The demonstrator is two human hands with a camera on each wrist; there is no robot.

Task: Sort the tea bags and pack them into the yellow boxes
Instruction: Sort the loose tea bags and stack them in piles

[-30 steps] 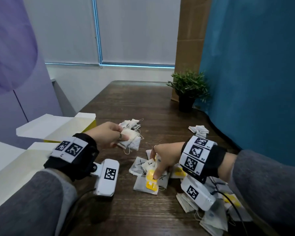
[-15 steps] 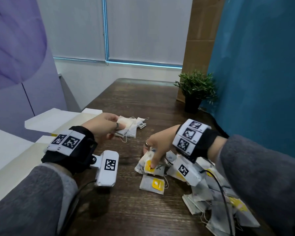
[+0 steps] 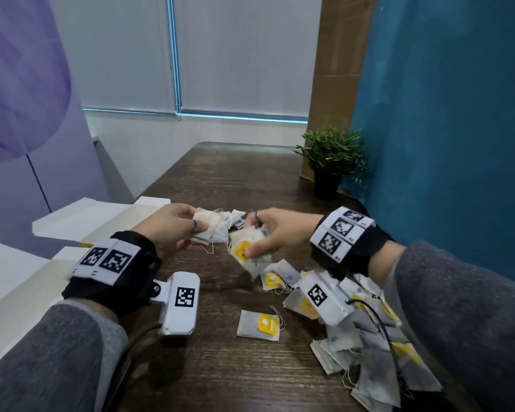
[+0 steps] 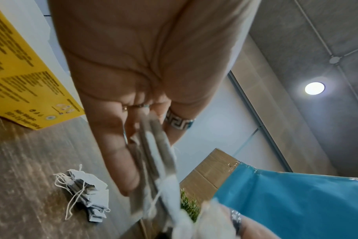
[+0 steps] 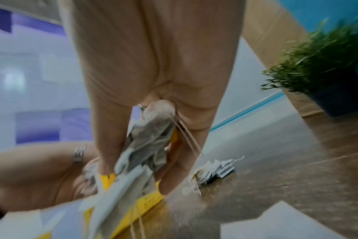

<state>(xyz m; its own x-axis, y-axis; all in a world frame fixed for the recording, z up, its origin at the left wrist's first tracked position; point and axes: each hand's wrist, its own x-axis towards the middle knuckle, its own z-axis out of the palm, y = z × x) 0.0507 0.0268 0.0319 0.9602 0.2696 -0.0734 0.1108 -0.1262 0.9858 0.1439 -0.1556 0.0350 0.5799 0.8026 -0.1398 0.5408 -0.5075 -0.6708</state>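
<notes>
My left hand (image 3: pixel 173 227) pinches a small stack of white tea bags (image 3: pixel 210 230) above the table; the left wrist view shows that stack (image 4: pixel 155 153) edge-on between thumb and fingers. My right hand (image 3: pixel 275 233) grips a bunch of yellow-tagged tea bags (image 3: pixel 249 252), lifted close to the left hand's stack; the right wrist view has them blurred (image 5: pixel 145 145). A loose pile of tea bags (image 3: pixel 366 331) lies at the lower right. One yellow-tagged bag (image 3: pixel 260 325) lies alone in front. Open yellow boxes (image 3: pixel 81 221) with white flaps stand at the left; a yellow box side (image 4: pixel 24 80) shows beside my left palm.
A small sorted heap of white tea bags (image 3: pixel 235 217) lies just behind both hands, seen as a heap (image 4: pixel 86 205) on the wood. A potted plant (image 3: pixel 329 162) stands at the back right by the blue curtain (image 3: pixel 443 129). Dark wooden table (image 3: pixel 220 367).
My right hand lifted yellow-tagged bags off the pile and carried them up and left toward the left hand. The left hand kept its stack and stayed roughly in place.
</notes>
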